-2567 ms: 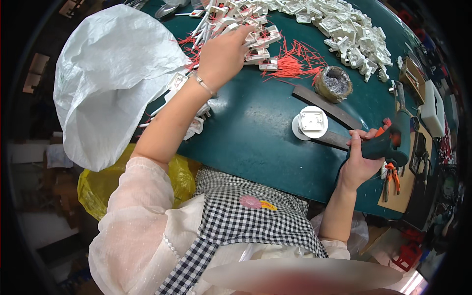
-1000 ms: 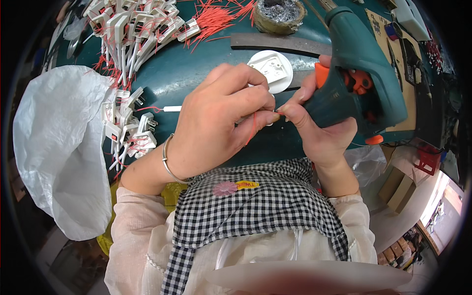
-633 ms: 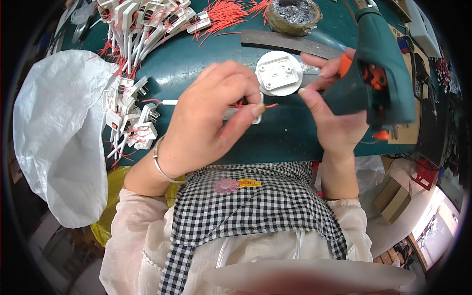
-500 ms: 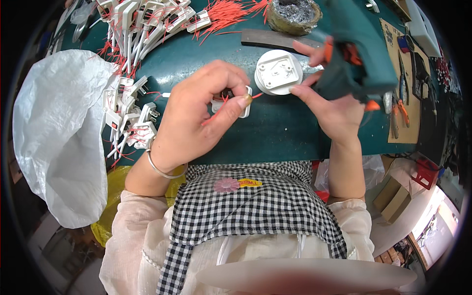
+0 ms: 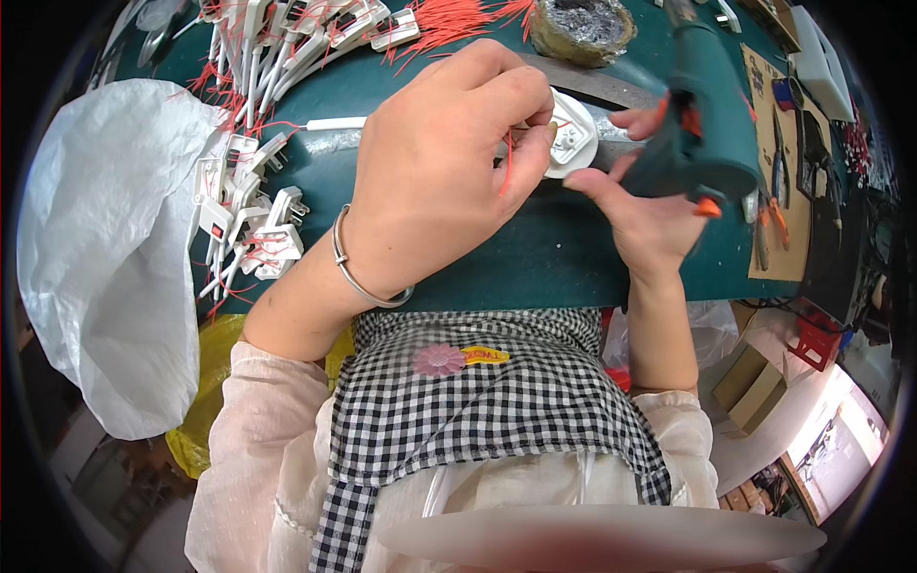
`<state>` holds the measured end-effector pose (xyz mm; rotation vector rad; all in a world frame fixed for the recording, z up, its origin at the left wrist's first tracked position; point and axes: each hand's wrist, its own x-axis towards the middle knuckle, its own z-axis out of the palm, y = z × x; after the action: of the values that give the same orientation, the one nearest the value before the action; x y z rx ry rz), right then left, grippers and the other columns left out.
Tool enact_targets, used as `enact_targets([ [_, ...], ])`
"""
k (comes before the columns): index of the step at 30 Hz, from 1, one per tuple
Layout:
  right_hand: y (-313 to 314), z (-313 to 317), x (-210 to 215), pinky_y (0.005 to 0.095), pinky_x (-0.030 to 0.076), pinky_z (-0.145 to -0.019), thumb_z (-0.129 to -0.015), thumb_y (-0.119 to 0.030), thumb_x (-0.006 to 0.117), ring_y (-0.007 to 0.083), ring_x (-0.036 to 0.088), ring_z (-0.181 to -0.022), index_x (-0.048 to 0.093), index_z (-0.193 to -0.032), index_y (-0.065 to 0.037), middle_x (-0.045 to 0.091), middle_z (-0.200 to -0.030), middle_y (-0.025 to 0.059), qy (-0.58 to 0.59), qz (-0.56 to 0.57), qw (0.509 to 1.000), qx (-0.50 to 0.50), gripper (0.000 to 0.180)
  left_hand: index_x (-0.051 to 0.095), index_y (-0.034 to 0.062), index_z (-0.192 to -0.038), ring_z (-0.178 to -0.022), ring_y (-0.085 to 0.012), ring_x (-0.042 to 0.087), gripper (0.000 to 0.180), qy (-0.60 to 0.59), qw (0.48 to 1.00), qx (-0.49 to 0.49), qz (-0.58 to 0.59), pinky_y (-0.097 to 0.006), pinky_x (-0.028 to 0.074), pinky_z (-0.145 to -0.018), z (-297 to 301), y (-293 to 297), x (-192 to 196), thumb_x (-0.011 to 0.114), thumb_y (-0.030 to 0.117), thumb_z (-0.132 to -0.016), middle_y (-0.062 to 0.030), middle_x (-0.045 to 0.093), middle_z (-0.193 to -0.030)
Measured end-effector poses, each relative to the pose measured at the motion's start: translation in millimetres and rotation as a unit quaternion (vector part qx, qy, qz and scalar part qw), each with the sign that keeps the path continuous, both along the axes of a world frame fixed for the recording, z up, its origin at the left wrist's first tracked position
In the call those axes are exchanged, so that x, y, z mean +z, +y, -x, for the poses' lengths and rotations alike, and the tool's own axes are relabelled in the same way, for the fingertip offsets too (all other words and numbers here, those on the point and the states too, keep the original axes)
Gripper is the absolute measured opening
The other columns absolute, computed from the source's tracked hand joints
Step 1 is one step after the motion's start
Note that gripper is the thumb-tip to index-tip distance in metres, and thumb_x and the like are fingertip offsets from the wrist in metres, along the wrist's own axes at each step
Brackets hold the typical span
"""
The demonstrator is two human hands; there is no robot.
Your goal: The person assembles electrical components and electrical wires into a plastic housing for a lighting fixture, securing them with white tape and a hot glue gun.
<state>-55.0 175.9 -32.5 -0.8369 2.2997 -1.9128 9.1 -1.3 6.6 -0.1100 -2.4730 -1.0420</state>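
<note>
My left hand (image 5: pixel 435 177) is closed in a pinch at the left side of a round white stand (image 5: pixel 580 156). A red wire (image 5: pixel 508 164) comes out between its fingertips. The hand hides most of what it holds. A white cord (image 5: pixel 334 124) with red wire ends lies behind the hand. On the stand is a white rectangular holder (image 5: pixel 570 134) with small posts, partly covered by my fingers. My right hand (image 5: pixel 654 205) has its thumb and forefinger spread near the stand's right side. A dark green power tool with orange parts (image 5: pixel 712 115) covers part of it.
White plug housings with red wires (image 5: pixel 253 215) are heaped at the left, beside a white plastic bag (image 5: pixel 115 258). More housings and orange-red wires (image 5: pixel 444 29) lie at the back, near a lump-filled bowl (image 5: pixel 583 33). Pliers (image 5: pixel 778 215) lie on a brown board (image 5: pixel 764 253) at right.
My left hand has moved right and up, to the stand, covering the white housing it held. The white cord now shows further out behind it. My right thumb is off the stand; the green tool has shifted slightly.
</note>
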Motion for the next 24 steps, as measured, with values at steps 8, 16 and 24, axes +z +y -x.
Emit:
enact_targets([
  [8,50,-11,0,0.0216,0.045,-0.056,-0.060,0.011,0.079,0.0230,0.054,-0.093,0.038,-0.133,0.002,0.051,-0.101,0.0105,-0.056,0.159,0.986,-0.005,0.084,0.060,0.0042,-0.089,-0.069,-0.0189,0.060,0.016,-0.008,0.992,-0.038,0.117,-0.026,0.050,-0.061,18,-5,1,0.067,-0.001,-0.075,-0.0059,0.059,-0.086],
  [16,88,-26,8,0.0253,0.047,-0.062,-0.057,0.000,0.085,0.0181,0.054,-0.072,0.037,-0.133,-0.001,0.050,-0.087,0.0070,-0.150,0.201,0.968,0.001,0.090,0.060,0.0055,-0.089,-0.072,-0.0192,0.059,0.023,-0.012,0.966,-0.105,0.237,-0.028,0.048,-0.060,28,-16,12,0.071,0.002,-0.069,-0.0057,0.059,-0.090],
  [24,50,-23,11,0.0222,0.046,-0.062,-0.067,0.008,0.073,0.0215,0.060,-0.082,0.036,-0.134,0.000,0.049,-0.092,0.0077,-0.129,0.199,0.971,0.024,0.077,0.058,0.0012,-0.086,-0.077,-0.0173,0.059,0.031,-0.074,0.981,-0.179,0.011,-0.027,0.048,-0.061,7,-1,25,0.080,0.011,-0.065,-0.0109,0.060,-0.096],
])
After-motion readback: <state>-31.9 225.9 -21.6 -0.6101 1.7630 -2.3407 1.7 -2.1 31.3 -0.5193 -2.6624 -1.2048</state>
